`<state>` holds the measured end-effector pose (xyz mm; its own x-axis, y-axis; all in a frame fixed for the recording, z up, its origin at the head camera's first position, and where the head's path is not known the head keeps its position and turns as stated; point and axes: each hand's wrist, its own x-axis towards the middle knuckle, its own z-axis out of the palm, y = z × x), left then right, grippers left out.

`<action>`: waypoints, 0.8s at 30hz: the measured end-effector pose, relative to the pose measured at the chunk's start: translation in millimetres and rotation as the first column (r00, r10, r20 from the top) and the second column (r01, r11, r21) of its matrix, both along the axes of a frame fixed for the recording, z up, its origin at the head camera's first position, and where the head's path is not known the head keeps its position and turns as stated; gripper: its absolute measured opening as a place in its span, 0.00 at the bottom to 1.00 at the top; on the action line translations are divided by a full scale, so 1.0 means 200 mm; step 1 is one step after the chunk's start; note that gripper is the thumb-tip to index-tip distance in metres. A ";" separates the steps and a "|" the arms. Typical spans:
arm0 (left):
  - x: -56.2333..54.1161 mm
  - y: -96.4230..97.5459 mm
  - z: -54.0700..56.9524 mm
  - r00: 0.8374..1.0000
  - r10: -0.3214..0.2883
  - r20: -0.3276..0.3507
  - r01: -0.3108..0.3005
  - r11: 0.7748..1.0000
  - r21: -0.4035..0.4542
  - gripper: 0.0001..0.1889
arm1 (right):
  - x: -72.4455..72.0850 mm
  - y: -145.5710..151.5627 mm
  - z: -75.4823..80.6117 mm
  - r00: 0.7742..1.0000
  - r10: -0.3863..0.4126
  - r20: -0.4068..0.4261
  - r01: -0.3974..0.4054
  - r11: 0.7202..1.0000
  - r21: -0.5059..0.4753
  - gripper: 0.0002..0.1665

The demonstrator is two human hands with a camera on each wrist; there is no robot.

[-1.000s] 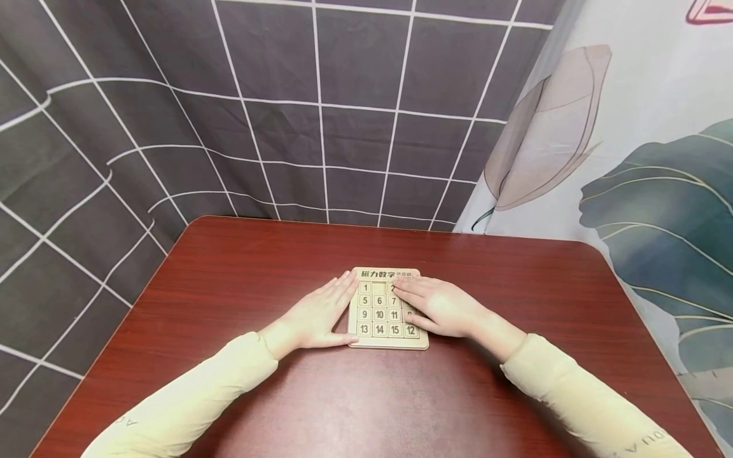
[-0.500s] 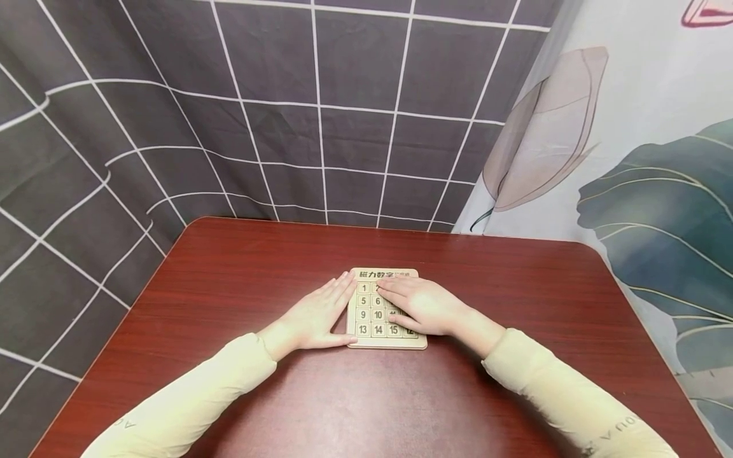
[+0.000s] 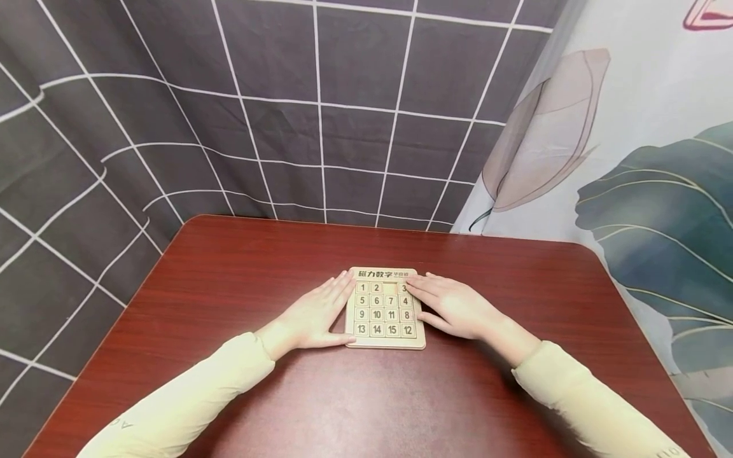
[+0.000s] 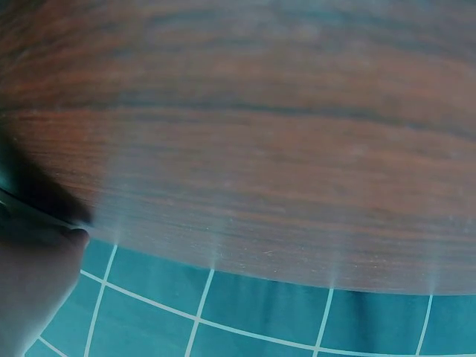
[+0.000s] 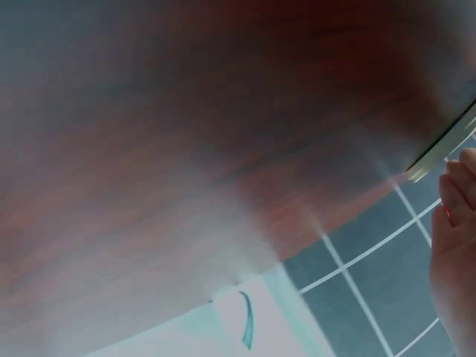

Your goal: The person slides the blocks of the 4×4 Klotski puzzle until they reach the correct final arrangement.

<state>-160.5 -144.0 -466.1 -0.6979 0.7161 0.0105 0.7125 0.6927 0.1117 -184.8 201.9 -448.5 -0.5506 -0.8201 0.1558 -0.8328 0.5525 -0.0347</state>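
A wooden number slide puzzle point(image 3: 385, 340) lies flat on the table. Its top row reads 1, 2, a vacant slot, then the 3 tile point(image 3: 403, 288); lower rows run 5 6 7 4, 9 10 11 8, 13 14 15 12. Along the board's left edge rests my left hand point(image 3: 312, 318), fingers straight and thumb stretched to the lower left corner. My right hand point(image 3: 455, 308) is at the right side, extended fingertips touching the 3 tile, thumb by the right edge. In the right wrist view, only the puzzle's rim point(image 5: 442, 145) shows beside the fingers.
The red-brown wooden table point(image 3: 258, 254) extends around the puzzle on all sides. Behind it hangs a dark grey curtain point(image 3: 355, 140) with white grid lines. A pale curtain point(image 3: 635, 191) with leaf prints hangs at the right.
The 2 tile has slid left under my right fingers, so the vacant slot is now third in the top row. My right hand has then moved back right to the 3 tile.
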 end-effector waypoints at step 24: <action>0.00 0.00 0.01 1.000 -0.006 -0.005 0.006 1.000 0.008 0.56 | -0.02 -0.09 -0.01 0.997 0.071 -0.026 -0.069 0.996 0.059 0.37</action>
